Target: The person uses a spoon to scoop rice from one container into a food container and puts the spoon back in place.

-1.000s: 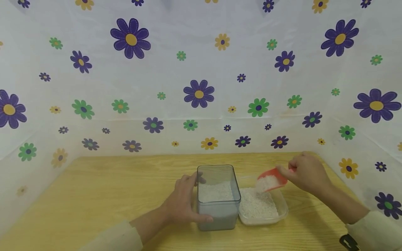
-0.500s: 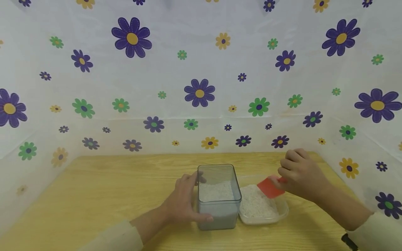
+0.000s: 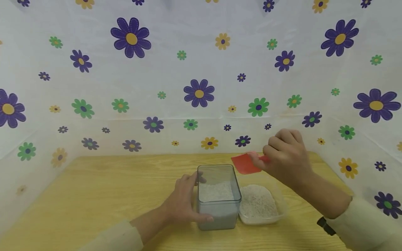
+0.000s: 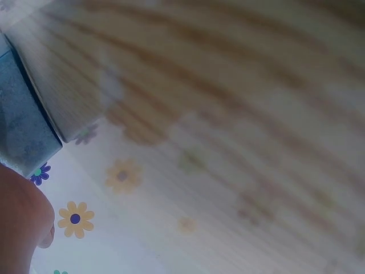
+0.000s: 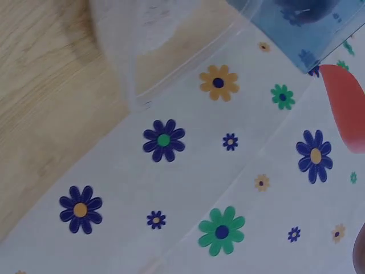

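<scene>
Above the clear tub (image 3: 262,221), toward its far side: red scoop (image 3: 245,165), lying left of your right hand (image 3: 287,157), the nearer one, which pinches its handle (image 3: 265,159). Scoop's long axis runs roughly sideways, toward the grey box (image 3: 222,218). Your left hand (image 3: 179,202) grips the box's left side. White grains (image 3: 258,205) in tub and box.

head: above, facing forward and down over table (image 3: 125,195) to flowered cloth (image 3: 166,69), widest of 3 | left wrist: close, tilted, translucent bin (image 4: 24,120) at left edge | right wrist: close, tilted, clear tub (image 5: 118,40) at top, red scoop (image 5: 347,108) at right edge | shared by head and right wrist: bin, tub, scoop
</scene>
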`<state>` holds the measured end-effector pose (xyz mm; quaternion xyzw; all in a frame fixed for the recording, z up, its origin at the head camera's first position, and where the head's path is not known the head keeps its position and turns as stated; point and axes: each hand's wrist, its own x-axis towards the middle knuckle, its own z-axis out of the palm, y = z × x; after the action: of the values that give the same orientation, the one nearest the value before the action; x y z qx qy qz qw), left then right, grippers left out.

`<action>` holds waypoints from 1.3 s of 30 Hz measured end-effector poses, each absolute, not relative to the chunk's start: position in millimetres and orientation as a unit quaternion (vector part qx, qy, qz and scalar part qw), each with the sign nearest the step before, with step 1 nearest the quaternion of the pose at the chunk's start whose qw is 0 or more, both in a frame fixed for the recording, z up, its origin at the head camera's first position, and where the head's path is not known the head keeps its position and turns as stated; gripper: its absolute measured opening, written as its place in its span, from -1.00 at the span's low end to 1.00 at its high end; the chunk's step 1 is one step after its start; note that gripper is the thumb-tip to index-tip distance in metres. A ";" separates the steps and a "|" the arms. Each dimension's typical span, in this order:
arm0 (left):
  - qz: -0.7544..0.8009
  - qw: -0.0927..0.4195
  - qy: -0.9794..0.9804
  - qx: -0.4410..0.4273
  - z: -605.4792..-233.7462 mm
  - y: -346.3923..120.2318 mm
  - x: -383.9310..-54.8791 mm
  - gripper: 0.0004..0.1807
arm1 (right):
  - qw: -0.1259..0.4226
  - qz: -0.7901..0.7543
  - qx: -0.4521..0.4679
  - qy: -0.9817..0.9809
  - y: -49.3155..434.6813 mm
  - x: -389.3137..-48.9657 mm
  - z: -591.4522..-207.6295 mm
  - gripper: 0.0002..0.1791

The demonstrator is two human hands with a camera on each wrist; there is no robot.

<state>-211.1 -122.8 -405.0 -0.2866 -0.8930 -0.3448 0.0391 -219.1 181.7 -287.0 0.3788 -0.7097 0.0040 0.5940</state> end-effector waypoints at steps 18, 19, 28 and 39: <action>-0.346 0.045 -0.889 -0.297 -403.0 -123.5 -211.5 0.24 | 0.326 -0.045 0.410 -0.850 101.8 -210.9 -316.2 -0.50; -0.345 0.045 -0.889 -0.297 -403.2 -123.7 -211.5 0.24 | 0.303 -0.044 0.398 -0.865 100.4 -211.0 -315.5 -0.48; -0.343 0.052 -0.888 -0.301 -406.1 -123.5 -213.0 0.23 | 0.222 -0.010 0.355 -0.908 98.2 -208.9 -315.3 -0.52; -0.332 0.061 -0.891 -0.303 -404.7 -124.5 -209.9 0.22 | 0.183 0.042 0.339 -0.922 100.0 -211.8 -320.1 -0.43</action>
<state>-209.9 -124.5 -404.7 -0.3033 -0.8911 -0.3322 0.0607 -211.8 100.0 -320.1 0.3387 -0.9219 0.0423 0.1832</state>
